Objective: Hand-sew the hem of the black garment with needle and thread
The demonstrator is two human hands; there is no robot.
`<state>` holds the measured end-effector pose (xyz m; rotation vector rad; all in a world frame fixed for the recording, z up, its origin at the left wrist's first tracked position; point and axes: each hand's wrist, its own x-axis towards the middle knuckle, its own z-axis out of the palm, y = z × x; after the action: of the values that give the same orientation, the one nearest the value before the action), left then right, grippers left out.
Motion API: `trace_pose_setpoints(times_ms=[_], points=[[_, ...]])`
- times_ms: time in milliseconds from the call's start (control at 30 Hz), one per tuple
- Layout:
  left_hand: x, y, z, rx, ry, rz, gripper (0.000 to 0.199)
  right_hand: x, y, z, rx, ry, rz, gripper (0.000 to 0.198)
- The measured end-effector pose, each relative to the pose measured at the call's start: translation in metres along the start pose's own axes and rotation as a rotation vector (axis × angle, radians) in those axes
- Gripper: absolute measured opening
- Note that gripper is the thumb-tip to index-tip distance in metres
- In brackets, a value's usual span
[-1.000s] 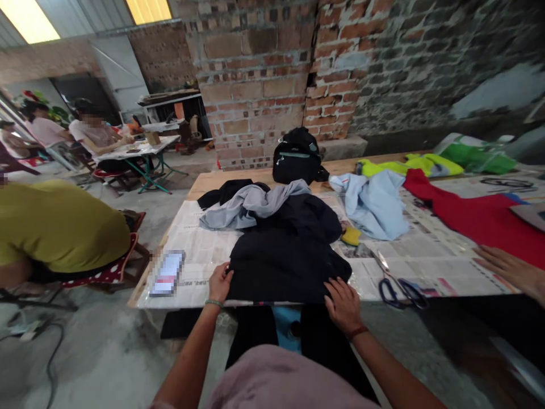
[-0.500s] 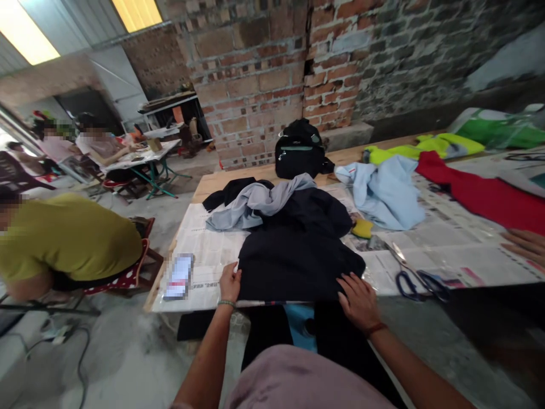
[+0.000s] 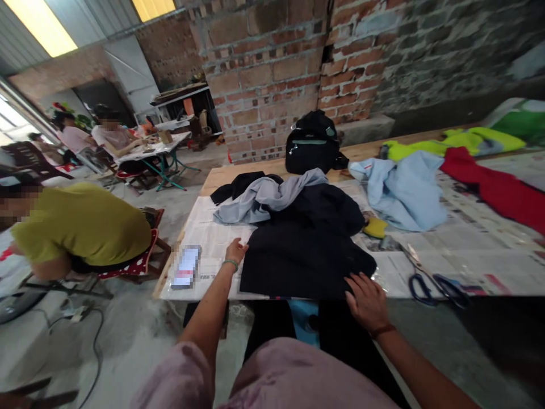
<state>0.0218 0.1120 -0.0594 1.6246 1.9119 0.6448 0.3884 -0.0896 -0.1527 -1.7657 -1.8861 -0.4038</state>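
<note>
Brick wall (image 3: 272,74) fills upper centre. Below, left hand (image 3: 234,253) meets the black cloth (image 3: 298,261), grip unclear; right hand (image 3: 369,304) lies unclenched on its lower-right corner.

Newspaper (image 3: 203,224) is leaving a lane between phone (image 3: 186,268) and grey cloth (image 3: 276,196). Scissors (image 3: 424,272) and blue shirt (image 3: 402,190) are crowding right of black cloth (image 3: 304,264); bag (image 3: 311,146) is blocking behind.

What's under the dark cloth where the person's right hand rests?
Newspaper shows along the left and right sides of the dark cloth, so the cloth probably lies on it. Anything else underneath is covered and cannot be seen.
</note>
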Motion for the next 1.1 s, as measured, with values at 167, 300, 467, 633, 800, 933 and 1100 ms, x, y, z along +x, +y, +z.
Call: trace_pose_setpoints(times_ms=[167, 300, 467, 633, 800, 933, 1100], points=[[0.007, 0.011, 0.006, -0.11, -0.093, -0.065, 0.05, 0.004, -0.003, -0.006, -0.004, -0.027, 0.019, 0.035], [0.001, 0.02, -0.007, -0.219, -0.143, -0.092, 0.049, 0.007, -0.005, -0.01, 0.003, -0.035, 0.027, 0.034], [-0.016, 0.035, -0.04, -0.589, -0.207, -0.127, 0.049, 0.009, -0.006, -0.011, 0.038, -0.009, 0.044, 0.035], [-0.041, 0.041, -0.054, -0.529, -0.148, -0.021, 0.049, 0.008, -0.006, -0.011, 0.041, -0.017, 0.052, 0.035], [-0.065, 0.031, -0.05, -0.225, 0.082, 0.211, 0.039, 0.008, -0.006, -0.009, 0.035, -0.01, 0.047, 0.034], [-0.082, 0.025, -0.051, -0.222, 0.108, 0.173, 0.038, 0.007, -0.005, -0.008, 0.026, -0.013, 0.03, 0.034], [-0.095, 0.004, -0.045, -0.407, -0.109, -0.075, 0.044, 0.005, -0.003, -0.005, 0.008, -0.018, 0.018, 0.034]])
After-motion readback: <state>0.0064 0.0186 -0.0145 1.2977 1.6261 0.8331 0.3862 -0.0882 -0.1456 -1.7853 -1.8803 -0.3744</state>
